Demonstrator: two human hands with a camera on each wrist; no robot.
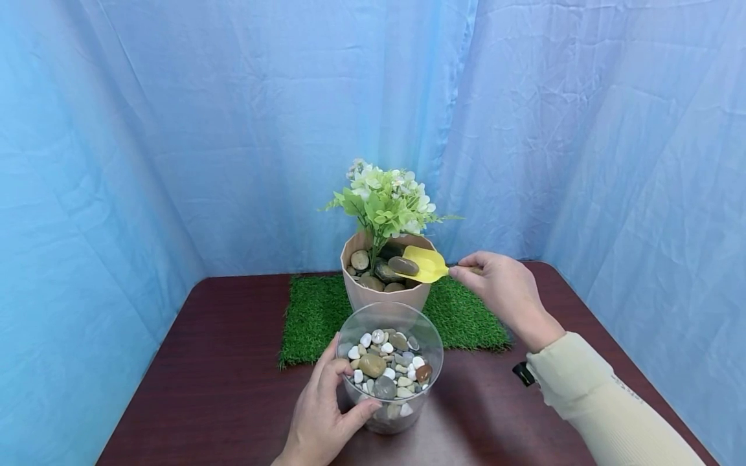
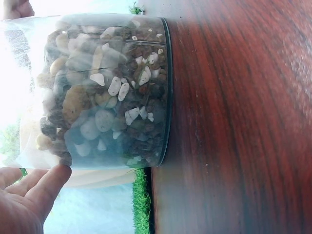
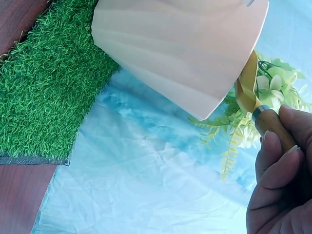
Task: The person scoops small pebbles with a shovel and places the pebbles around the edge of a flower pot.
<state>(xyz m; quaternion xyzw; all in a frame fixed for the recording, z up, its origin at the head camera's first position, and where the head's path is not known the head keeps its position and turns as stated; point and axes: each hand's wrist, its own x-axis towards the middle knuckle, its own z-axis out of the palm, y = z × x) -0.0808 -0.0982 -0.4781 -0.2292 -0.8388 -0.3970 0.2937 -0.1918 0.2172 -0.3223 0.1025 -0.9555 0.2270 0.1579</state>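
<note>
My right hand (image 1: 506,288) grips the wooden handle (image 3: 274,127) of a small yellow trowel (image 1: 432,264). The trowel's blade reaches over the right rim of a pale pink flower pot (image 1: 387,298), with a smooth brown stone (image 1: 403,265) at its tip. Inside the pot, larger stones (image 1: 360,260) lie around the stem of a white-flowered plant (image 1: 387,197). Nearer to me, my left hand (image 1: 326,401) holds a clear cylindrical container (image 2: 168,97) by its left side, thumb in front and fingers at the rim. Mixed pebbles (image 1: 387,366) fill its lower part.
Beneath the pot is a mat of artificial grass (image 1: 472,317). Both stand on a dark red-brown wooden table (image 1: 221,362). Blue curtains (image 1: 250,129) hang behind the table and at both sides.
</note>
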